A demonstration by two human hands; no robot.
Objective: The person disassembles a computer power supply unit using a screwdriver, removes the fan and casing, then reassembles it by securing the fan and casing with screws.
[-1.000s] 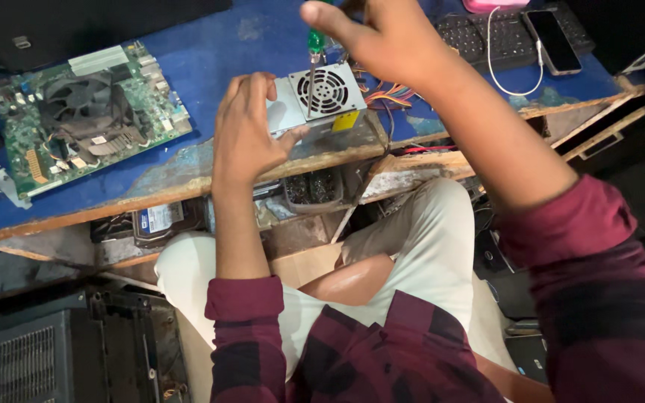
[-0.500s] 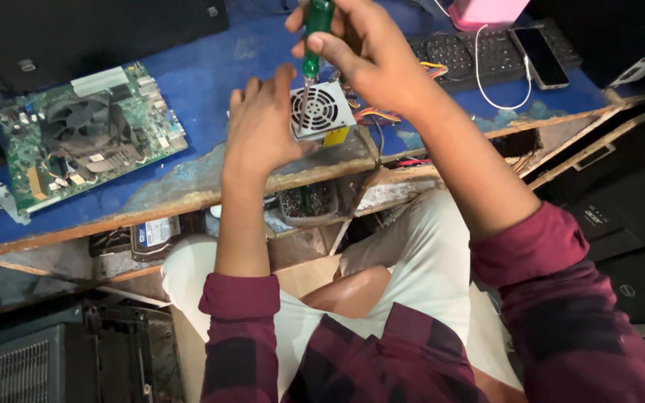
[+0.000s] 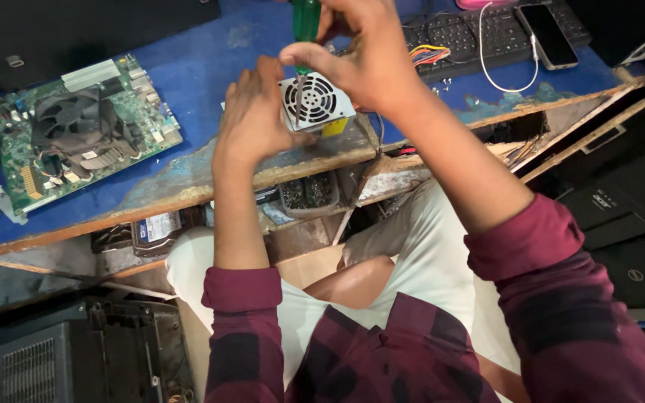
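A silver power supply box [image 3: 321,106] with a round fan grille lies at the near edge of the blue table [image 3: 203,67]. My left hand [image 3: 257,112] presses against its left side and steadies it. My right hand [image 3: 363,52] grips a green-handled screwdriver [image 3: 306,19] held upright, with the thin shaft pointing down at the grille's left edge. Coloured wires [image 3: 427,54] come out of the box behind my right hand.
A green motherboard [image 3: 76,138] with a black fan cooler lies at the left. A black keyboard [image 3: 472,33], a phone [image 3: 550,33] and a white cable lie at the far right. A hard drive [image 3: 157,227] and a small tray [image 3: 307,192] sit under the table edge. Black computer cases stand at both sides.
My right hand has brought the screwdriver upright over the box, tip now at the grille. My left hand keeps pressing the box's side. The camera view shifted slightly.
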